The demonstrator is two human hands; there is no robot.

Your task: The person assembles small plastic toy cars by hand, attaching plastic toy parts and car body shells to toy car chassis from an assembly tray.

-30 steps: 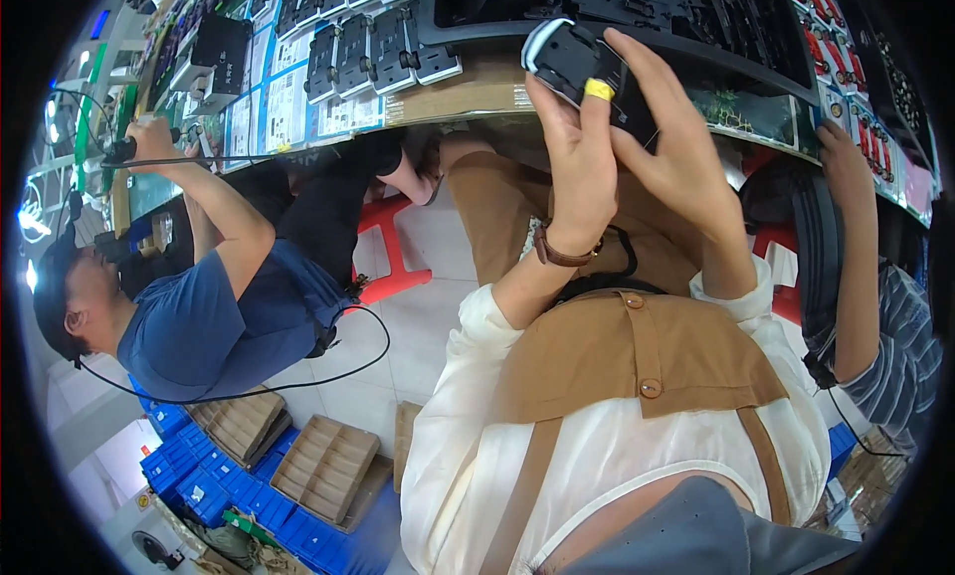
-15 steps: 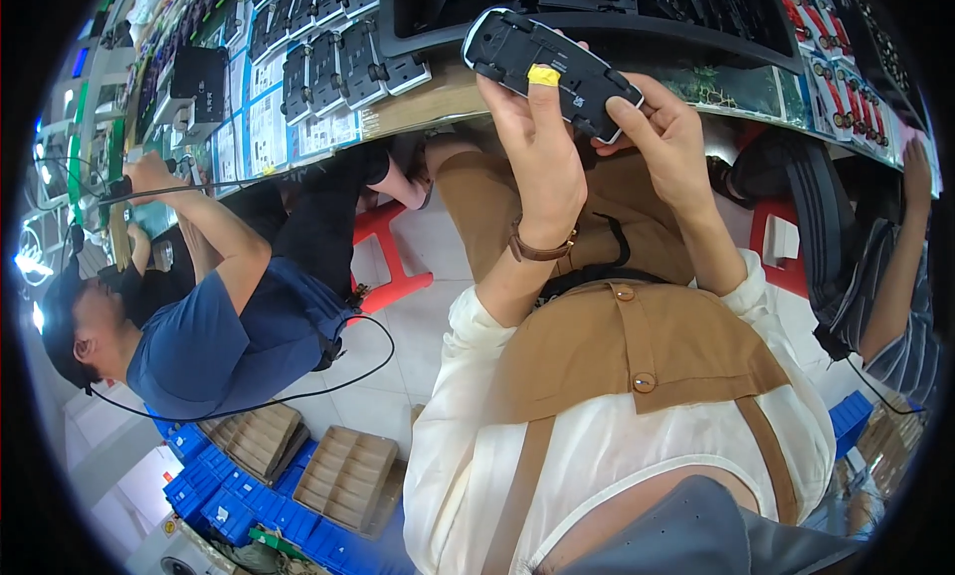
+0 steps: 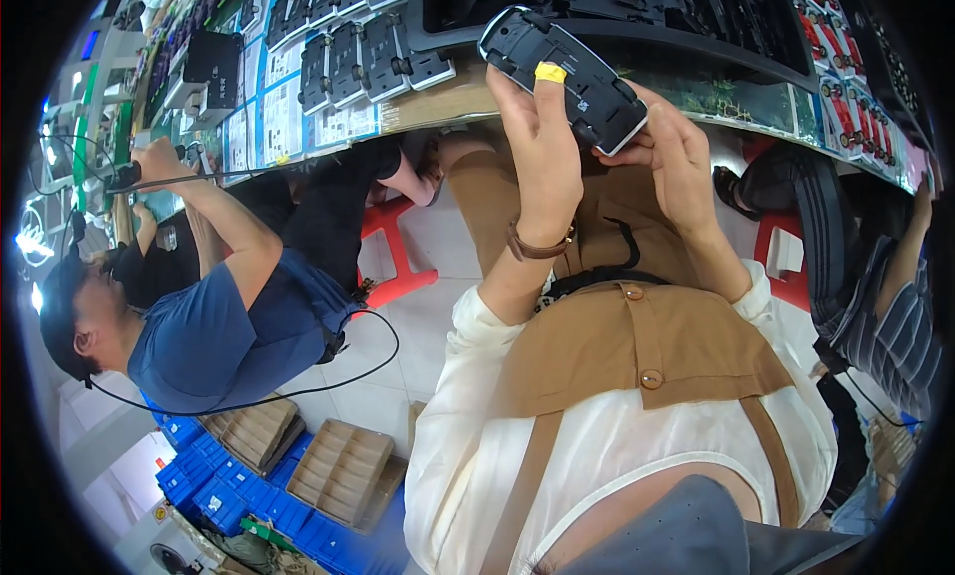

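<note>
A toy car [image 3: 572, 76] with a black underside and a white body edge is turned wheels-up over the near edge of the table. My left hand [image 3: 542, 142] grips it from the left, its thumb lying across the chassis; yellow tape [image 3: 550, 72] wraps that thumb's tip. At the car's right end, my right hand [image 3: 678, 149] holds the edge with bent fingers, some partly hidden behind the car. The roof side faces away from view.
Beyond the car stands a large black tray [image 3: 597, 23] of dark parts. Upturned car chassis [image 3: 373, 58] line the table at left, with red toy cars [image 3: 841, 107] at right. Co-workers sit on both sides; a cable [image 3: 388, 361] loops near the left person [image 3: 214, 326]. Blue bins [image 3: 224, 500] lie behind.
My right thumb has come off the car's underside, and the fingers have shifted to its right edge. The car sits slightly farther right in view; my left grip stays.
</note>
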